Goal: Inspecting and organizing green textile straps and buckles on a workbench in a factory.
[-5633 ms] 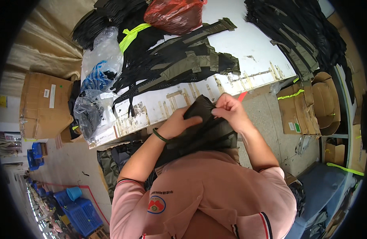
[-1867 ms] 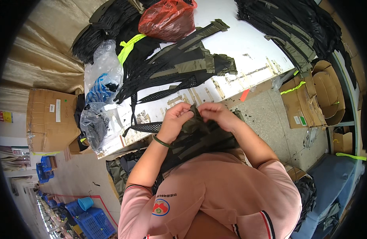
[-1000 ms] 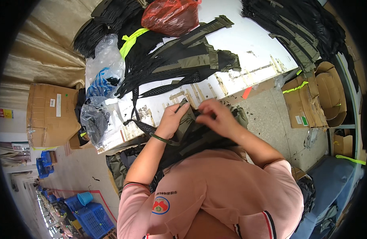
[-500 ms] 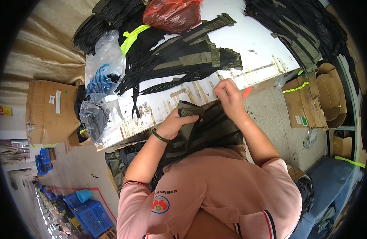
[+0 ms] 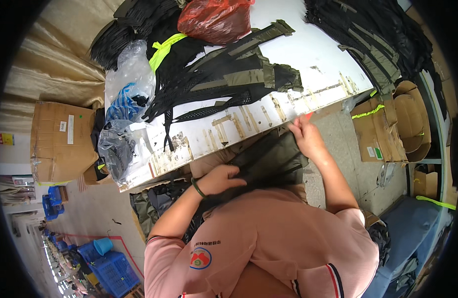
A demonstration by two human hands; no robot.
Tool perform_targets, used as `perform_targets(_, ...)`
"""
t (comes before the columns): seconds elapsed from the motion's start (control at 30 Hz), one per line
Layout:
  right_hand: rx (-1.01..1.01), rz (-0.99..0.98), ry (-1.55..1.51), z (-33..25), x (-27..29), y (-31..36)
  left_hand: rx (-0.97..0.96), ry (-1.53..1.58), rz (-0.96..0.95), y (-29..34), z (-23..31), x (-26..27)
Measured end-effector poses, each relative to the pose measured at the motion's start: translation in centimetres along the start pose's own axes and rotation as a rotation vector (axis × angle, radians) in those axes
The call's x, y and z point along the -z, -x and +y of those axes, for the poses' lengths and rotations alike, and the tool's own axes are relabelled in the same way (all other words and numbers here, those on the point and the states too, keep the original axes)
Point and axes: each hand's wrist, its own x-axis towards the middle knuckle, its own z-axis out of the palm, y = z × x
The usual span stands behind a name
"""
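Note:
A dark olive-green and black fabric piece point(image 5: 271, 158) lies across my lap, below the front edge of the table. My right hand point(image 5: 308, 138) has its fingers closed at the far right corner of this piece, beside the table edge. My left hand point(image 5: 220, 180), with a dark green bangle at the wrist, is over the left side of the fabric. Its thumb stands apart from the stretched fingers, and nothing shows between them. Part of the fabric is hidden under my left hand and against my shirt.
Black mesh and olive strap pieces point(image 5: 229, 79) lie on the white table point(image 5: 328, 79), near a red plastic bag point(image 5: 216, 20) and a clear bag point(image 5: 132, 74). More black pieces hang at the far right. Cardboard boxes point(image 5: 65, 141) stand left, others right point(image 5: 375, 131).
My left hand has let go of the folded fabric end it held up and moved down and nearer. My right hand has come down and right to the fabric's corner. The fabric now lies flatter.

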Motion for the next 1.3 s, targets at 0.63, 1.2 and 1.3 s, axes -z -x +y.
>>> perform_targets(0.63, 0.230, -0.055, 0.073, -2.5, -4.4, -9.7, -0.221, -0.218, 0.760, -2.0, 3.4, 4.6)
perform_targets(1.2, 0.548, 0.184, 0.263, -5.1, -3.8, -0.1, -0.247, 0.222, 0.663, -7.4, 8.6, 4.5)
perform_targets(1.3, 0.513, 0.143, 0.233, -4.2, -4.3, -0.4, -0.230, 0.317, 0.698, -7.0, 7.5, 4.1)
